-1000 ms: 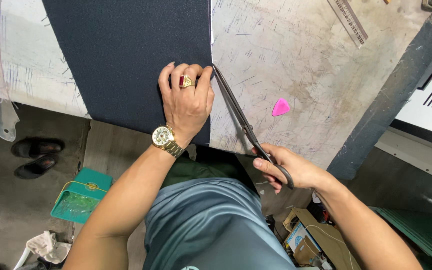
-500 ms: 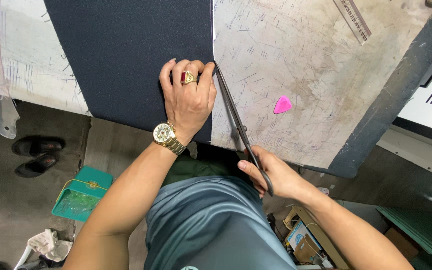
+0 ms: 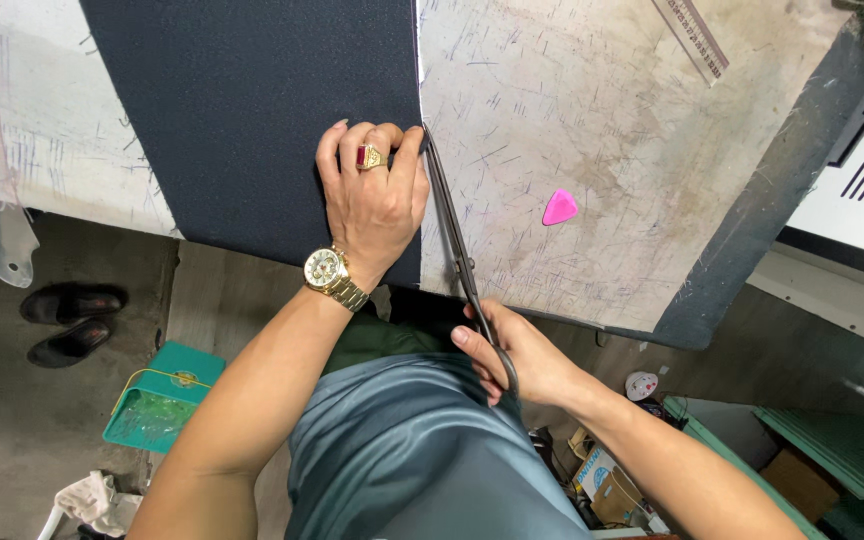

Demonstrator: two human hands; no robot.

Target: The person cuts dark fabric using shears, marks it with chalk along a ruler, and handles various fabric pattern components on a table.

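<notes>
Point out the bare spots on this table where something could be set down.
Bare tabletop lies between the dark fabric, the pink chalk and the ruler. More lies right of the chalk. It is crowded along the fabric edge: left hand, scissors, right hand.

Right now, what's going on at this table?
A person is cutting a sheet of dark navy fabric on a scuffed worktable. The left hand, with a ring and a gold watch, presses flat on the fabric near its right edge. The right hand grips long scissors, whose blades run along that edge, tips beside the left fingertips. A pink chalk piece lies to the right and a ruler at the far corner.
</notes>
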